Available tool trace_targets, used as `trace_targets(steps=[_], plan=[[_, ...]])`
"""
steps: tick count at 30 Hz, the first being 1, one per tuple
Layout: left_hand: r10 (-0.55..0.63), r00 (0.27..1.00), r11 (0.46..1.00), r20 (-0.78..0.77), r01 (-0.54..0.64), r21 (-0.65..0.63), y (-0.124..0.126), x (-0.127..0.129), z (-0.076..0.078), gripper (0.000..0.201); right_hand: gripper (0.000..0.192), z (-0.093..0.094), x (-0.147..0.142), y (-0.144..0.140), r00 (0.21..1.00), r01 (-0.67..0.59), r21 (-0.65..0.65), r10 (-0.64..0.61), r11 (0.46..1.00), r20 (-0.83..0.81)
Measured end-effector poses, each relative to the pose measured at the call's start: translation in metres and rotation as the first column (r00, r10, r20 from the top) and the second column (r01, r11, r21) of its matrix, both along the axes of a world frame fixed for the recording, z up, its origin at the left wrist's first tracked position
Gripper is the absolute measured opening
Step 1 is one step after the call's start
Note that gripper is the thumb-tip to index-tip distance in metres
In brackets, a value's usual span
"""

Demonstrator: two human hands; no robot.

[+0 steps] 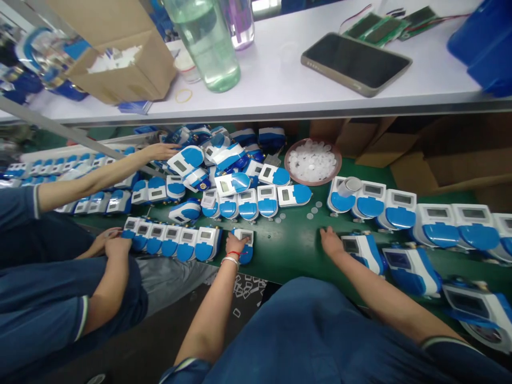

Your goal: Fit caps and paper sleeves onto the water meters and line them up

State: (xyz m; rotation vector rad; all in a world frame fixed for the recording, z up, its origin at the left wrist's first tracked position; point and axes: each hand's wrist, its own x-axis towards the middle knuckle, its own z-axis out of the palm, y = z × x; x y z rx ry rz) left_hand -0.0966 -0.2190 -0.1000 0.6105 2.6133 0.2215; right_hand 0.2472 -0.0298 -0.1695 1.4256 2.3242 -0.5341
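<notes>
My left hand point(235, 244), with a red cord and a pale bangle at the wrist, grips a blue-and-white water meter point(247, 255) near the front edge of the green bench. The meter stands at the right end of a row of similar meters point(172, 234), a small gap away. My right hand point(331, 241) is low over the green surface, fingers slightly bent and apart, with nothing visible in it. Just right of it lies another meter point(358, 250) with a dark display. Small clear discs point(312, 213) lie between my hands, farther back.
A pinkish bowl of white discs point(313, 161) stands behind, beside piled meters point(224, 152). More meters point(400, 208) line the right, one bearing a white roll point(350, 185). A co-worker's arm point(100, 178) reaches in from the left. Overhead, a shelf point(272, 80) holds a phone point(356, 61) and bottle point(208, 48).
</notes>
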Motion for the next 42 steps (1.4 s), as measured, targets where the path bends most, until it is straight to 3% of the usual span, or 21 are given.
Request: trace_targets(steps=[4, 7, 9, 11, 14, 16, 18, 20, 22, 25, 27, 35, 39, 42], plan=[[0.013, 0.999, 1.000, 0.035, -0.014, 0.025, -0.003, 0.014, -0.001, 0.070, 0.036, 0.001, 0.022, -0.011, 0.999, -0.041, -0.049, 0.043, 0.998, 0.024], [-0.029, 0.998, 0.995, 0.055, 0.024, 0.099, -0.012, 0.054, 0.010, 0.067, 0.033, 0.008, 0.028, -0.023, 0.998, 0.002, -0.081, -0.008, 0.997, -0.064], [-0.091, 0.988, 0.972, 0.126, 0.061, 0.227, -0.019, 0.092, 0.019, 0.068, 0.032, 0.014, 0.030, -0.030, 0.970, 0.088, -0.129, -0.114, 0.988, -0.214], [-0.199, 0.949, 0.905, 0.243, 0.083, 0.416, -0.025, 0.136, 0.025, 0.072, 0.031, 0.023, 0.034, -0.033, 0.876, 0.188, -0.274, -0.287, 0.943, -0.387], [-0.393, 0.836, 0.791, 0.382, 0.096, 0.604, -0.027, 0.202, 0.026, 0.081, 0.034, 0.041, 0.050, -0.031, 0.615, 0.221, -0.581, -0.574, 0.783, -0.541], [-0.486, 0.765, 0.756, 0.423, 0.125, 0.643, -0.023, 0.239, 0.022, 0.084, 0.039, 0.057, 0.066, -0.027, 0.465, 0.174, -0.687, -0.674, 0.706, -0.575], [-0.569, 0.708, 0.714, 0.418, 0.173, 0.678, -0.019, 0.266, 0.017, 0.083, 0.046, 0.074, 0.082, -0.026, 0.422, 0.128, -0.718, -0.693, 0.684, -0.584], [-0.647, 0.665, 0.655, 0.374, 0.233, 0.718, -0.017, 0.282, 0.013, 0.080, 0.045, 0.092, 0.096, -0.029, 0.472, 0.081, -0.712, -0.656, 0.698, -0.589], [-0.699, 0.633, 0.607, 0.333, 0.279, 0.744, -0.021, 0.288, 0.011, 0.078, 0.039, 0.107, 0.104, -0.036, 0.553, 0.031, -0.638, -0.545, 0.769, -0.630], [-0.712, 0.630, 0.594, 0.310, 0.305, 0.744, -0.032, 0.288, 0.012, 0.079, 0.033, 0.120, 0.110, -0.050, 0.656, -0.056, -0.414, -0.279, 0.908, -0.701], [-0.713, 0.636, 0.593, 0.295, 0.322, 0.738, -0.040, 0.289, 0.013, 0.079, 0.031, 0.123, 0.110, -0.058, 0.688, -0.127, -0.305, -0.138, 0.944, -0.712], [-0.708, 0.673, 0.582, 0.214, 0.384, 0.717, -0.050, 0.302, 0.007, 0.077, 0.022, 0.131, 0.105, -0.071, 0.652, -0.356, -0.079, 0.187, 0.931, -0.734], [-0.707, 0.671, 0.583, 0.224, 0.375, 0.720, -0.049, 0.304, 0.009, 0.075, 0.021, 0.136, 0.103, -0.074, 0.720, -0.411, -0.013, 0.316, 0.911, -0.619], [-0.668, 0.682, 0.618, 0.297, 0.287, 0.732, -0.044, 0.303, 0.021, 0.068, 0.023, 0.135, 0.098, -0.078, 0.808, -0.384, -0.004, 0.334, 0.923, -0.485]])
